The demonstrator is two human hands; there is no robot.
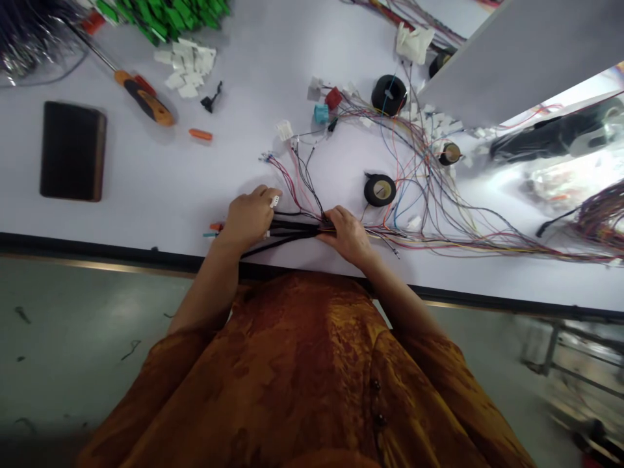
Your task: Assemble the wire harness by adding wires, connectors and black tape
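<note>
The wire bundle (297, 229) lay along the near edge of the white table (195, 169), its black-sleeved branches running between the two hands. The fingers of the left hand (249, 220) were curled closed over the branches at one end, with a small white connector (275, 201) showing at the fingertips. The right hand (347, 235) had its thumb and fingers closed on the bundle where the black branches met the loose colored wires, which ran out past that hand along the table.

Just beyond the right hand lay a black tape roll (380, 190); any print on its pale core was too small to read. Farther out were a second black roll (389, 95), a red connector (333, 98) and a blue connector (321, 114). Toward the left side lay a screwdriver (143, 97), an orange piece (200, 134), a dark rectangular case (73, 151), and piles of white connectors (188, 67) and green connectors (166, 16). Clear plastic (24, 58) covered part of some dark purple items in the far left corner.
</note>
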